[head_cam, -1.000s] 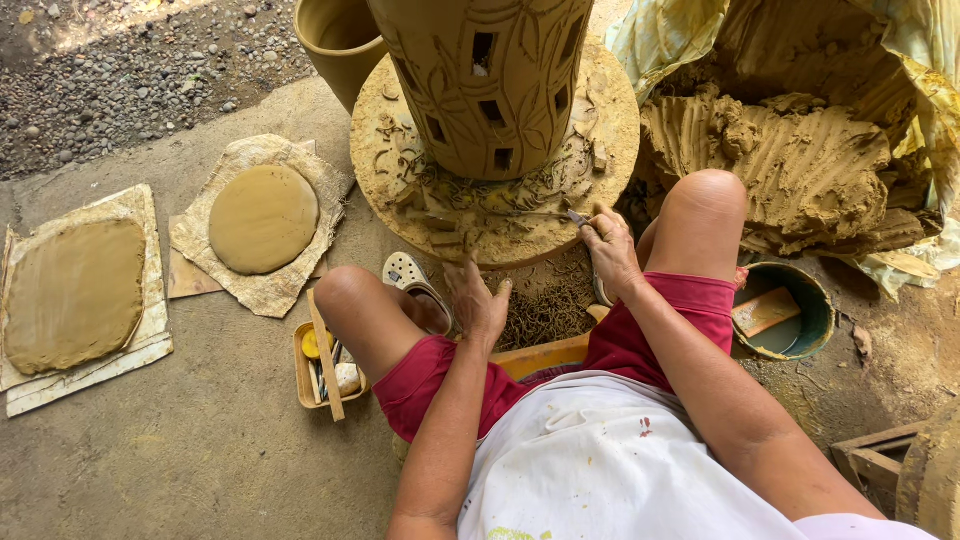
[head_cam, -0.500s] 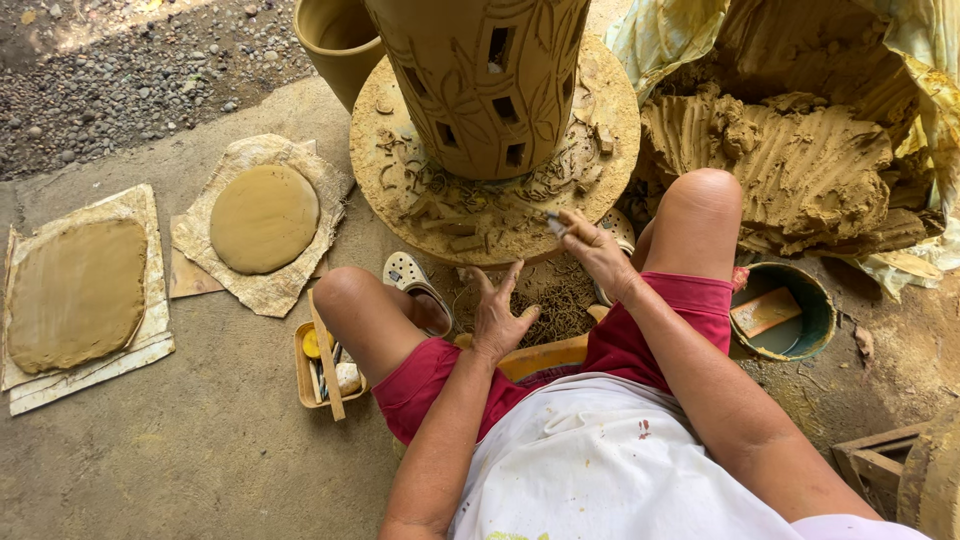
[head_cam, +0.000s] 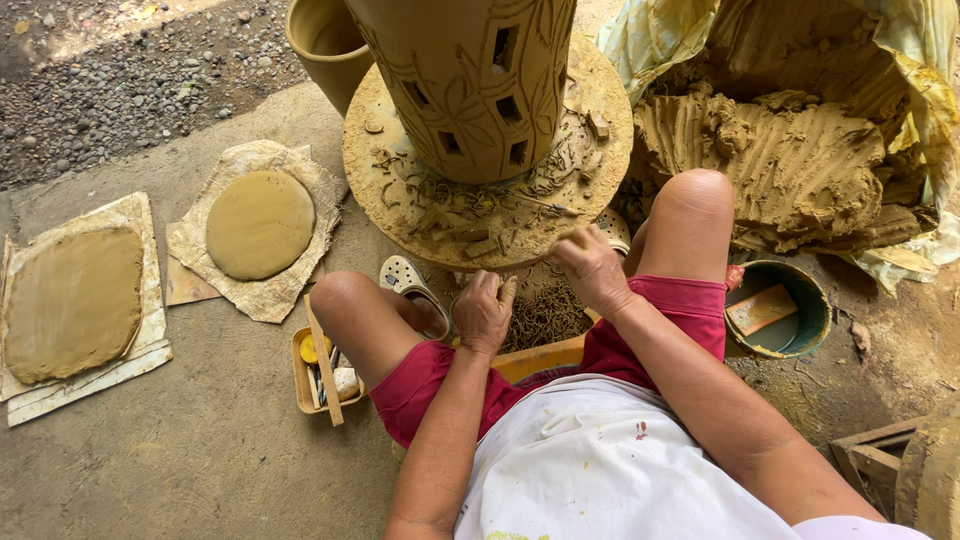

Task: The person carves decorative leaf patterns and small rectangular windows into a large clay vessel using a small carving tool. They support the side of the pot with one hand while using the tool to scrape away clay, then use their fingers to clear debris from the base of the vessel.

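Both hands (left hand, right hand) touch, seemingly, the turntable edge.

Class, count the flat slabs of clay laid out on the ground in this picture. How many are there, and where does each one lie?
2. A round clay slab lies on a ragged mat left of the turntable. A roughly rectangular clay slab lies on boards at the far left. Others may be out of view.
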